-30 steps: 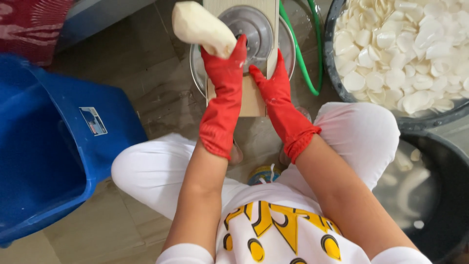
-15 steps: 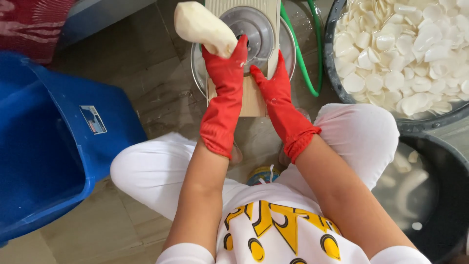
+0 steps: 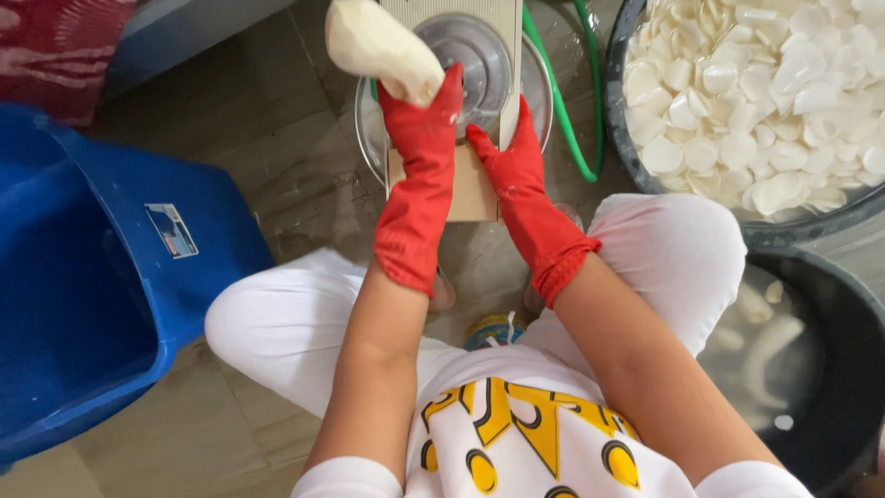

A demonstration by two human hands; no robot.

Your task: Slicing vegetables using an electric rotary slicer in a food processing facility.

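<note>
Over the slicer board (image 3: 461, 111) you are gripping a peeled white root (image 3: 373, 46) in your left hand (image 3: 426, 111) while your right hand (image 3: 512, 161) is pressing flat beside the blade disc (image 3: 475, 55) (wet gloves), so a slip could be carrying fingers onto it.

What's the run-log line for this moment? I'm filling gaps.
left hand: grips peeled root | right hand: steadies wooden slicer | tub of slices: beside

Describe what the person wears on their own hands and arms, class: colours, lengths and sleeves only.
Both the left hand and right hand wear red rubber gloves reaching past the wrists, with slightly flared, wrinkled cuffs. The forearms are bare above the gloves. Short white sleeves cover the upper arms.
</note>
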